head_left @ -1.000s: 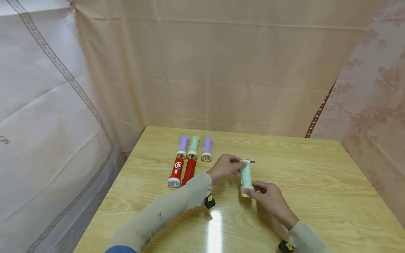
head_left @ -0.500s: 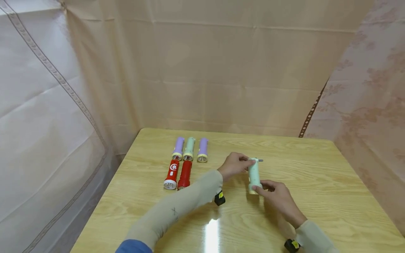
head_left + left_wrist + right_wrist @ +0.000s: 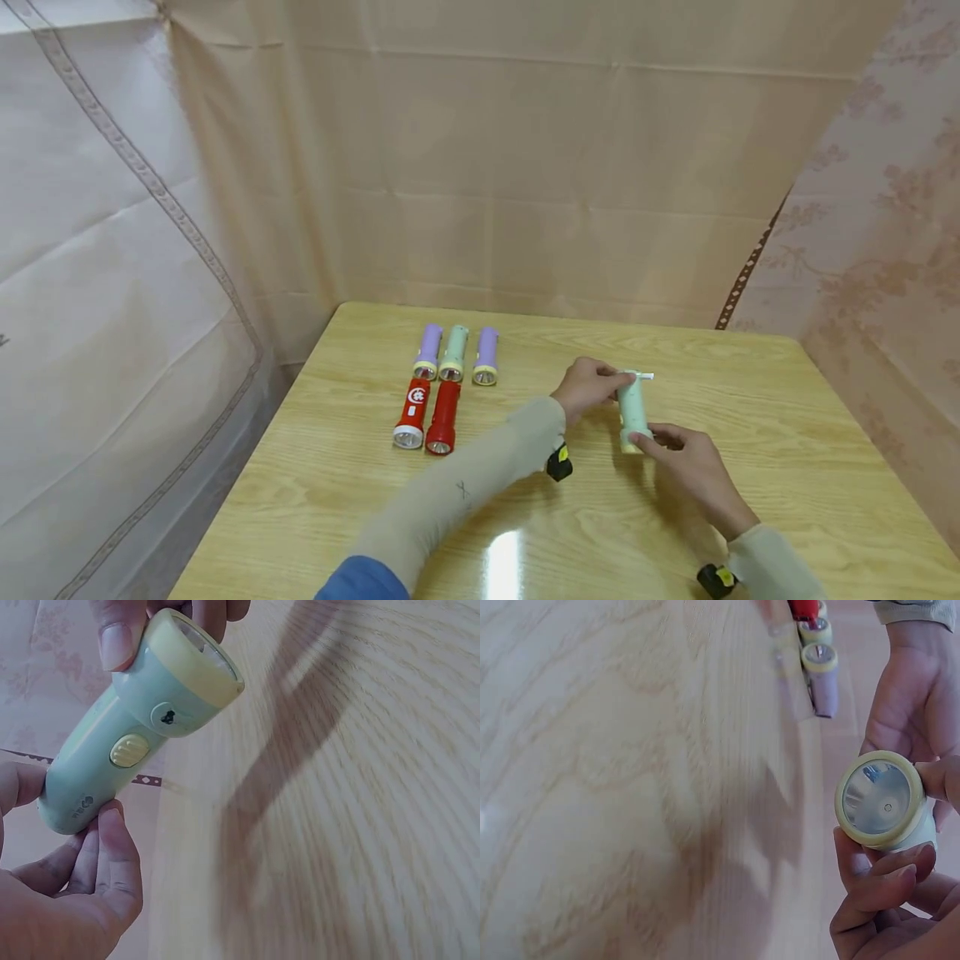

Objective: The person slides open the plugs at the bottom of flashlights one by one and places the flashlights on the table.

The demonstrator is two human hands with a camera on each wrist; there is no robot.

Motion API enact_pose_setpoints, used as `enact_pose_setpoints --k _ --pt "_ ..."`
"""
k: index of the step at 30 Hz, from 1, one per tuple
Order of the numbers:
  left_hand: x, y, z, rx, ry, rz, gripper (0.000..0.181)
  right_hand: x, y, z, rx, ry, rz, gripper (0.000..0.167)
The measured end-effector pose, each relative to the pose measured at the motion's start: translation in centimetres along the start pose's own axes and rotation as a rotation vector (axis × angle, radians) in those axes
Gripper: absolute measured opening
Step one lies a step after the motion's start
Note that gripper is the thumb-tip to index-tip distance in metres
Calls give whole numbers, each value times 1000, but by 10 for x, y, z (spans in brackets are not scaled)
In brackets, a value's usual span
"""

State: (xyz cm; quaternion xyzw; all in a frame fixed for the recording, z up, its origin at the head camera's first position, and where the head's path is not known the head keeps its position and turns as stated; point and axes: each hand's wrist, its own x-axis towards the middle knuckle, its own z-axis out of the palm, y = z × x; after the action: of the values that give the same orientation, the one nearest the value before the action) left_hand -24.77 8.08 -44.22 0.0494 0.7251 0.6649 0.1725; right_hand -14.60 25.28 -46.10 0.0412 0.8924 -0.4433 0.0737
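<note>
A mint-green flashlight [image 3: 632, 408] with a pale yellow head ring is held above the table by both hands. My left hand [image 3: 590, 387] pinches its tail end between thumb and fingers. Around the head end, the thumb and fingers of my right hand [image 3: 697, 471] grip it. A small light-coloured piece [image 3: 647, 377] sticks out to the right at the tail; its kind is too small to tell. The left wrist view shows a yellow switch [image 3: 130, 751] on the flashlight's side. In the right wrist view its lens [image 3: 877, 796] faces the camera.
At the table's back left lie a purple flashlight [image 3: 428, 350], a green flashlight [image 3: 454, 352] and another purple flashlight [image 3: 486, 354]. In front are a red flashlight with a white head [image 3: 414, 408] and an all-red flashlight [image 3: 443, 417]. Cloth [image 3: 525, 183] hangs behind the wooden table [image 3: 750, 400].
Both hands have moved to the right over the table with the green flashlight. My left forearm no longer covers the head of the all-red flashlight. The other flashlights stay in place.
</note>
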Motion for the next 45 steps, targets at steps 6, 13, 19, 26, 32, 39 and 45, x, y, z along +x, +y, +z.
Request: enact_pose_setpoints --k 6,13,19,26,32,39,45 --pt "8 -3 13 -20 7 -11 32 1 7 -6 14 12 20 81" --pt "14 -10 27 -60 10 -20 33 4 16 -15 -13 4 51 88" --pt "19 -11 36 -83 18 -29 34 7 20 -21 -10 12 60 89" --pt "24 -12 58 -115 31 -54 25 4 30 -35 -42 37 76 87" --pt "29 -13 75 -110 7 -67 18 -1 39 -47 -78 48 100 88" --pt "35 -9 79 -133 29 -60 19 5 37 -54 -56 40 98 87" --pt "37 -10 85 -146 56 -67 16 7 42 -53 -49 83 97 79"
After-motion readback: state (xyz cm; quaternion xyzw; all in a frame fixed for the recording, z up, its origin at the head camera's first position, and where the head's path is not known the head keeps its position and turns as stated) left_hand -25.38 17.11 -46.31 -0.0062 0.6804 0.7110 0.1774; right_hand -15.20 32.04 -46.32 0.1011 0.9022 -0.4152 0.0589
